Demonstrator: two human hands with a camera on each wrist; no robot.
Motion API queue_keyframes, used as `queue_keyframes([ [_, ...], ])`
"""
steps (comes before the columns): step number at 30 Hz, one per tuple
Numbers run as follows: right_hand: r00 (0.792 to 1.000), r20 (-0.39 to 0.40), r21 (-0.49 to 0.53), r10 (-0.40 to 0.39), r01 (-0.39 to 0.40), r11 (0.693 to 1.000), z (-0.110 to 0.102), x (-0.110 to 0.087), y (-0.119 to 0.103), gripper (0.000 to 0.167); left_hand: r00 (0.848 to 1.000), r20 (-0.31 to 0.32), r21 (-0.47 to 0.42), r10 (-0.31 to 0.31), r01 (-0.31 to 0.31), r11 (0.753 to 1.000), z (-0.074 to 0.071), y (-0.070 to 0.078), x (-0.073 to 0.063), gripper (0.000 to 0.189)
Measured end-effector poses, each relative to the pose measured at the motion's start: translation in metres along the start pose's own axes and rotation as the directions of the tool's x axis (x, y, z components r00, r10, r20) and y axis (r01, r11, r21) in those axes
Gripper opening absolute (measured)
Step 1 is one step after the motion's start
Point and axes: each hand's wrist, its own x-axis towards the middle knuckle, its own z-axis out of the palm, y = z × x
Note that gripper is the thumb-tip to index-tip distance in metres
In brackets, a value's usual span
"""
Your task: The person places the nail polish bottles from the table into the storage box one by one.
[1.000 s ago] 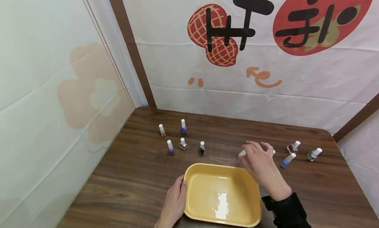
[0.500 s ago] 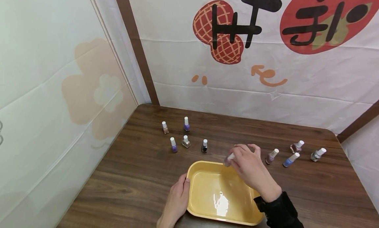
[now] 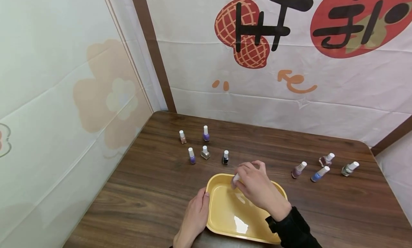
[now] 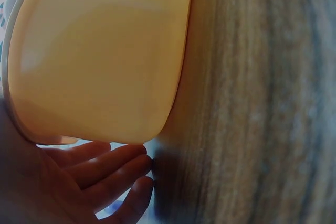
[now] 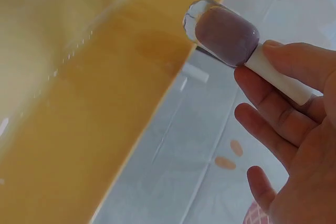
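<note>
My right hand pinches a nail polish bottle by its white cap between thumb and forefinger. The bottle holds mauve-grey polish and hangs tilted over the far rim of a yellow plastic tray. In the right wrist view the remaining fingers spread loosely below the cap. At the tray's left side my left hand grips the wall, thumb by the rim and fingers along the outside. Those fingers lie against the outer wall in the left wrist view. The visible part of the tray's inside shows only glare.
Left of centre on the wooden table stand several nail polish bottles, among them a black one and a purple one. Another group on the right includes a blue bottle and a mauve one. Printed cloth walls border the table.
My right hand has carried the mauve bottle leftward, from the table beyond the tray to over its far rim. The left hand keeps its hold. The head view has shifted slightly.
</note>
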Motion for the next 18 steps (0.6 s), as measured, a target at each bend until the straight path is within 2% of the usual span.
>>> queue_keyframes([
  [4,0.999,0.033,0.023,-0.017,0.016,1.000,0.008,0.005,-0.005,0.017,1.000,-0.007,0.006,0.016,-0.016,1.000,0.000,0.000,0.000,0.030],
  [11,0.996,0.081,0.021,-0.029,0.028,0.999,0.021,0.009,-0.008,0.014,1.000,0.007,0.000,-0.015,0.015,1.000,0.000,-0.002,0.000,0.032],
  [18,0.998,0.061,0.000,-0.035,0.035,0.999,0.037,0.012,-0.009,0.013,1.000,0.012,-0.010,-0.012,0.013,1.000,0.001,-0.003,0.001,0.033],
])
